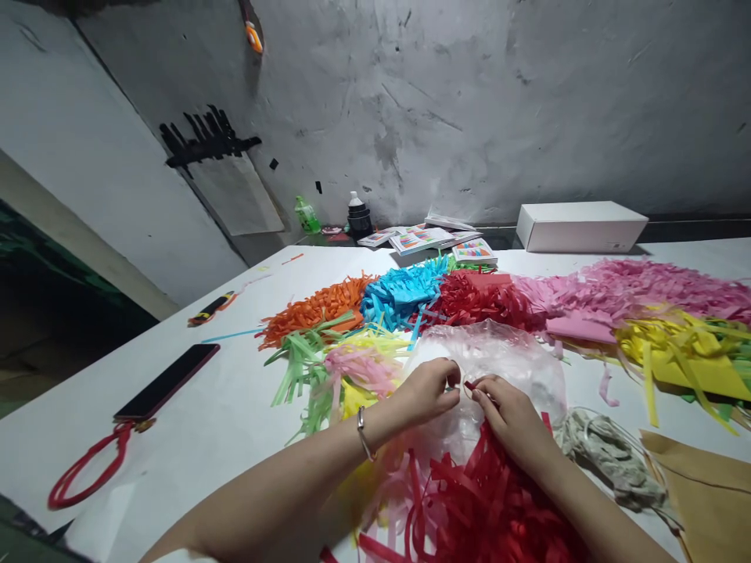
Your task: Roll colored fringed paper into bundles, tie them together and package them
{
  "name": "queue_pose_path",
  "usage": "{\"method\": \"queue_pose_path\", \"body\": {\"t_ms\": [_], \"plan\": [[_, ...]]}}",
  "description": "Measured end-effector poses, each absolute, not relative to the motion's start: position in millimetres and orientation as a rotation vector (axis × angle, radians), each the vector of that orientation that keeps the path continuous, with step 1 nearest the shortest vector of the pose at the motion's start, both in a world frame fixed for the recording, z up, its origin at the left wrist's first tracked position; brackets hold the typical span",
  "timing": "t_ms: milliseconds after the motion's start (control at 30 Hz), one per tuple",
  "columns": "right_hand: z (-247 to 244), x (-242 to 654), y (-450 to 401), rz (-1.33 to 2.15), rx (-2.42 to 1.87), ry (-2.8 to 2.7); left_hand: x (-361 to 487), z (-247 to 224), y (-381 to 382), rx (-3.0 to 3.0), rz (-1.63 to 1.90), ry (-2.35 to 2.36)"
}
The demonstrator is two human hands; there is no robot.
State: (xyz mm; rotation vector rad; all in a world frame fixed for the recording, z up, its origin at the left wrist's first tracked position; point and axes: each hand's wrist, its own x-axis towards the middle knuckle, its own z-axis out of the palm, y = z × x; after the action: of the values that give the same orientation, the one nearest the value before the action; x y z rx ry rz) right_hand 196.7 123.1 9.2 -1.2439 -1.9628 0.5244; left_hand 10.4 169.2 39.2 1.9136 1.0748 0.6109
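Observation:
My right hand (516, 418) is closed, pinching the twisted tip of a red paper tassel (493, 500). Its cut strips spread below, toward the bottom edge. My left hand (431, 389), with a bracelet on the wrist, curls its fingers close by at a thin pale string (463, 378) that bends between both hands. Just behind the hands lies a crumpled clear plastic bag (493, 348). Green fringed paper (314, 367), pink strips (364, 367) and yellow strips lie beside my left forearm.
Across the white table (176, 453) runs a row of orange (320, 309), blue (404, 293), red (481, 297), pink (645, 289) and yellow fringed paper (674, 344). A string bundle (610, 457) and brown envelope (704, 493) lie right, a phone (167, 383) and cutter (211, 309) left. A white box (580, 227) stands behind.

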Motion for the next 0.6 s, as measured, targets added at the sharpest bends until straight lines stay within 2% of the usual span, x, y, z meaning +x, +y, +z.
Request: {"method": "queue_pose_path", "body": {"t_ms": [233,467,600], "plan": [[36,183,95,0.323,-1.064,-2.069,-5,62,122,1.171,0.771,0.932],[58,171,72,0.275,-0.976,-2.142,-5,61,80,0.768,1.037,0.817],[61,170,64,0.263,-1.009,-2.180,-5,56,73,0.796,1.145,0.773]]}}
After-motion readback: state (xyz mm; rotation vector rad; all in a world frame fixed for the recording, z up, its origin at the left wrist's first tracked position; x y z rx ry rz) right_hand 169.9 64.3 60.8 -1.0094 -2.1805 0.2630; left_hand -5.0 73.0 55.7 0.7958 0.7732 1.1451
